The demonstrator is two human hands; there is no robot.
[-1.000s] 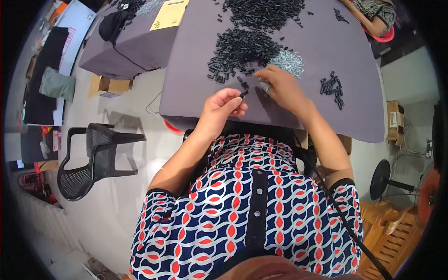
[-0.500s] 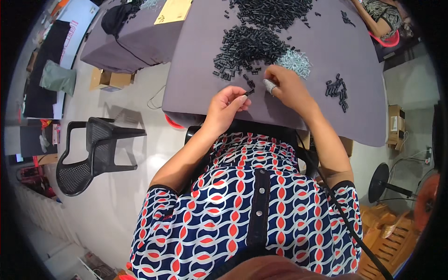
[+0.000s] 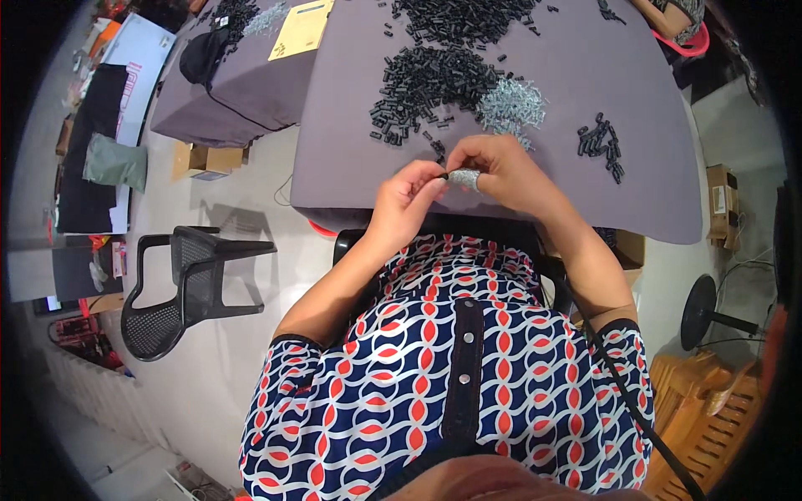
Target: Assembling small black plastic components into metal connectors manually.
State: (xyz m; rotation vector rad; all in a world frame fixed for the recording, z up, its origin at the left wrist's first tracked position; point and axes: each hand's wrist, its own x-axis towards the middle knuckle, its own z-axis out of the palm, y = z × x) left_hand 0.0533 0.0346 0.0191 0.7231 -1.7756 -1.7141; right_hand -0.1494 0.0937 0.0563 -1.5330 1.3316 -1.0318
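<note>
R hand (image 3: 505, 171) has come in left since ½ sec ago, when there was a gap btwn it & my L hand (image 3: 403, 202); now the two meet. L fingers pinch a small black piece (image 3: 444, 176), held over the near edge of the counter (image 3: 351, 179), right in front of me. R fingers are up against its other end; can't tell if they've got a pin too. Silvery wrap (image 3: 464, 178) on a R finger.

A few loose black bits (image 3: 436, 145) lie just past my hands. Beyond: black heap (image 3: 434, 83), w/ silver pins (image 3: 511, 104) touching its R side. Another black heap (image 3: 464, 18) farther back. Small black bunch (image 3: 598, 144) off to the R, well apart from the heaps. Yellow envelope (image 3: 301, 32) on the next counter, far L; black chair (image 3: 196, 284) on the floor, L of me.
</note>
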